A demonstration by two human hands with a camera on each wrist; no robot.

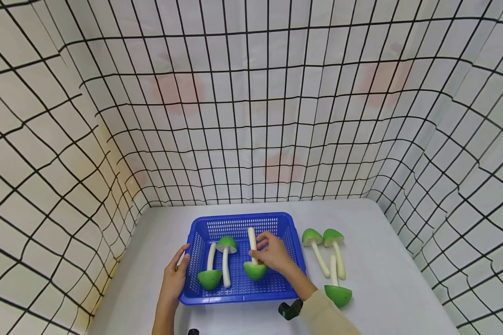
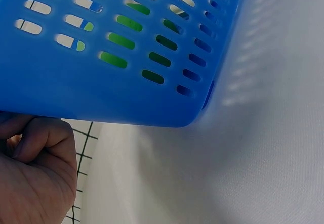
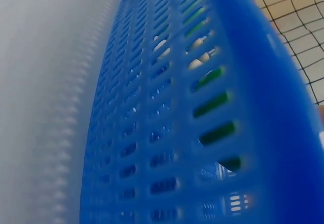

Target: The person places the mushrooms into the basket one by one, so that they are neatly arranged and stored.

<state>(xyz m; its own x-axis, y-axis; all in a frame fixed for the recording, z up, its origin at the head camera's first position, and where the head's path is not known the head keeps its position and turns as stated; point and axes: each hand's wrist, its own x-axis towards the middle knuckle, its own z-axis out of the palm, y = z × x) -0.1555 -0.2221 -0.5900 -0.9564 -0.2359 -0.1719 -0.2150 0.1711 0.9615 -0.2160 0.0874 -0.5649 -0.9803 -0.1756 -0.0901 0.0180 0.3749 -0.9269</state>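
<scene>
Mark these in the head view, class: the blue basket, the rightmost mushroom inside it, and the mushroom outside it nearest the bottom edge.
Blue basket (image 1: 240,297): head view, on its front rim.
Rightmost mushroom inside (image 1: 255,271): head view, on its green cap.
Lowest mushroom outside (image 1: 338,296): head view, on its green cap.

My right hand (image 1: 273,253) pinches, its forearm (image 1: 298,280) slanting in from the right. My left hand (image 1: 175,275) grips with bent fingers (image 2: 49,133).

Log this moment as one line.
left hand: holds blue basket | right hand: pinches mushroom | basket: two more mushrooms | table: three mushrooms
</scene>
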